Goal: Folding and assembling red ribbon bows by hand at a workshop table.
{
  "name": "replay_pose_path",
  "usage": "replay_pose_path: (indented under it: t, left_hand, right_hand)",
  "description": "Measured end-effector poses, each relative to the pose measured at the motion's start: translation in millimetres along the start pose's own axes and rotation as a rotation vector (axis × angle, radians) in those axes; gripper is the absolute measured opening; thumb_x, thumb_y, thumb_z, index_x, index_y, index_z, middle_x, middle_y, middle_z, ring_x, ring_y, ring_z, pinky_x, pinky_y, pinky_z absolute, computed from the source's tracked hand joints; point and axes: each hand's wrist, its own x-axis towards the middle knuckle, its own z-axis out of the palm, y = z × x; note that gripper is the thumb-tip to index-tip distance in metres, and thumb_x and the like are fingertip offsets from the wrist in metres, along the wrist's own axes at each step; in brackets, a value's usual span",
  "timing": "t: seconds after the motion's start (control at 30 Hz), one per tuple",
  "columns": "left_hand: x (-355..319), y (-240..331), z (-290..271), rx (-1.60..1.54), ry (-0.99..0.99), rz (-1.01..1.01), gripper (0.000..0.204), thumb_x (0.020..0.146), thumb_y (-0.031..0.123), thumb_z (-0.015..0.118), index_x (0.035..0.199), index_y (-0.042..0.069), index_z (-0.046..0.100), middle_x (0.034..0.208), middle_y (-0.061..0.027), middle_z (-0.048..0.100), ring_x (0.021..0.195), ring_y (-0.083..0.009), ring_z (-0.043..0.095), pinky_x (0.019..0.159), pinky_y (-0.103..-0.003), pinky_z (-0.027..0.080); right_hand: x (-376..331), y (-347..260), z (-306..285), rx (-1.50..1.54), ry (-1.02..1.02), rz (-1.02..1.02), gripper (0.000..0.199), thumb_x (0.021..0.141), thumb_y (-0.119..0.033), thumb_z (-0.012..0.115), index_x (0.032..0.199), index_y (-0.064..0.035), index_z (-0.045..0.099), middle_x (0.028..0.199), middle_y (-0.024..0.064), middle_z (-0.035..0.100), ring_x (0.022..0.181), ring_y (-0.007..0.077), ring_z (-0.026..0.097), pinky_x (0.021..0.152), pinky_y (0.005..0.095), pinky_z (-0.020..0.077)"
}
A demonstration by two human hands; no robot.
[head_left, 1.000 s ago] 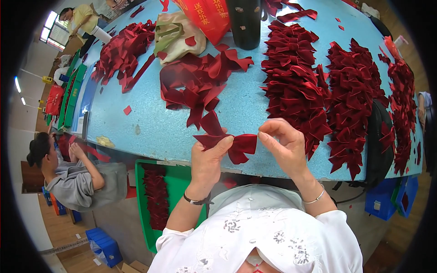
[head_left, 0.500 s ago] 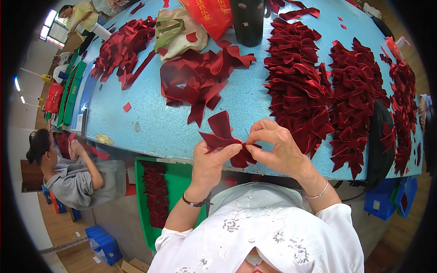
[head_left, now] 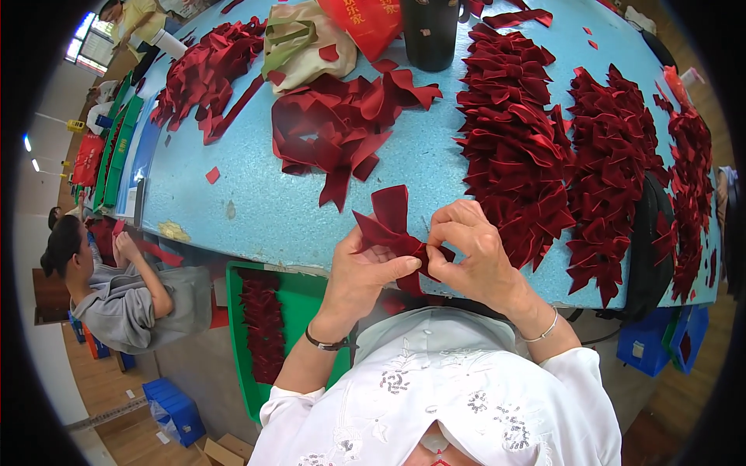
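Note:
Between my two hands, just above the table's near edge, is a dark red ribbon bow (head_left: pixel 388 225) with loops and tails spread. My left hand (head_left: pixel 357 272) grips it from the left, thumb pressed near its middle. The fingers of my right hand (head_left: pixel 470 248) pinch the bow's right side close to the centre knot. Ahead of my hands lies a loose heap of red ribbon (head_left: pixel 334 128). To the right, finished-looking bows (head_left: pixel 513 140) lie packed in a long row.
More bow rows (head_left: pixel 610 171) and a black bag (head_left: pixel 649 241) occupy the right. A black cup (head_left: pixel 429 35), cloth bag (head_left: pixel 311 46) and ribbon pile (head_left: pixel 210 70) stand farther back. A green crate (head_left: pixel 303 311) holding bows sits below the edge. A co-worker (head_left: pixel 116 287) works at left.
The bow has turned slightly, its upper loop now more upright. My left thumb has shifted a little right and down on it, while my right fingers still pinch near the knot.

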Motion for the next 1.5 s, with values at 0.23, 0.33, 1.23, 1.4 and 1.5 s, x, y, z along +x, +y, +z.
replay_pose_path:
  t: [0.23, 0.33, 1.23, 1.4, 1.5]
  left_hand:
    - [0, -4, 0, -0.019, 0.025, -0.047, 0.046, 0.073, -0.008, 0.073, 0.114, 0.000, 0.052, 0.105, -0.0080, 0.062, 0.092, -0.0155, 0.061, 0.082, -0.030, 0.052]
    - [0, -2, -1, -0.051, 0.046, -0.087, 0.044, 0.073, -0.008, 0.073, 0.111, 0.001, 0.054, 0.102, -0.0072, 0.064, 0.090, -0.0150, 0.062, 0.079, -0.030, 0.052]
    - [20, -34, -12, 0.460, -0.031, 0.070, 0.021, 0.088, 0.016, 0.067, 0.098, -0.003, 0.066, 0.087, 0.0003, 0.066, 0.076, -0.0051, 0.057, 0.066, -0.020, 0.045]
    - [12, -34, -3, 0.213, -0.034, 0.293, 0.027, 0.088, 0.012, 0.067, 0.111, -0.002, 0.061, 0.098, -0.0034, 0.066, 0.085, -0.0065, 0.060, 0.074, -0.021, 0.048]
    - [4, -35, 0, 0.181, -0.053, 0.317, 0.030, 0.089, 0.010, 0.066, 0.116, 0.000, 0.057, 0.102, -0.0039, 0.065, 0.086, -0.0066, 0.060, 0.075, -0.021, 0.048]
  right_hand:
    - [-7, -2, 9, -0.128, 0.066, -0.024, 0.016, 0.060, 0.006, 0.064, 0.073, -0.0016, 0.057, 0.078, 0.0091, 0.057, 0.075, 0.0254, 0.054, 0.071, 0.0345, 0.0427]
    - [-7, -2, 10, -0.131, 0.066, -0.032, 0.016, 0.063, 0.005, 0.066, 0.074, -0.0014, 0.057, 0.078, 0.0092, 0.058, 0.075, 0.0255, 0.055, 0.071, 0.0340, 0.0433]
    - [15, -3, 6, 0.075, 0.021, 0.039, 0.009, 0.071, -0.002, 0.071, 0.077, -0.0001, 0.064, 0.071, 0.0078, 0.064, 0.060, 0.0131, 0.058, 0.056, 0.0258, 0.0448]
    - [15, -5, 5, 0.205, -0.005, 0.189, 0.009, 0.071, -0.004, 0.072, 0.077, 0.0003, 0.066, 0.069, 0.0077, 0.065, 0.060, 0.0127, 0.060, 0.056, 0.0258, 0.0464]
    - [11, -9, 3, 0.203, -0.026, 0.199, 0.010, 0.072, -0.005, 0.072, 0.078, 0.0007, 0.066, 0.068, 0.0083, 0.064, 0.060, 0.0134, 0.060, 0.057, 0.0268, 0.0469]
